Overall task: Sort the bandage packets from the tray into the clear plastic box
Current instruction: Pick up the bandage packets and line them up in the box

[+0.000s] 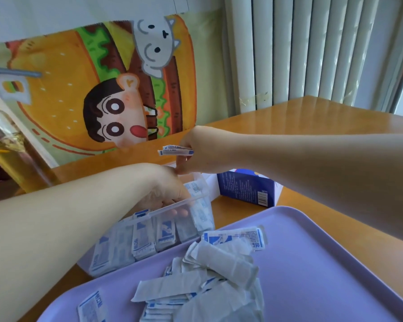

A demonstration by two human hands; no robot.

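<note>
A lilac tray (312, 263) in the foreground holds a loose heap of white-and-blue bandage packets (209, 280). Beyond its far left rim stands the clear plastic box (135, 242), with several packets upright in rows inside. My left hand (163, 191) reaches into the box, fingers down among the packets, seen through the clear wall. My right hand (196, 149) hovers above the box's far end and pinches a small stack of packets (175, 150) between thumb and fingers.
A blue carton (247, 187) with a barcode sits on the wooden table just right of the box. A cartoon burger cloth (98, 89) hangs behind. A glass bottle (12, 147) stands at the far left. A radiator (312, 47) is at the back right.
</note>
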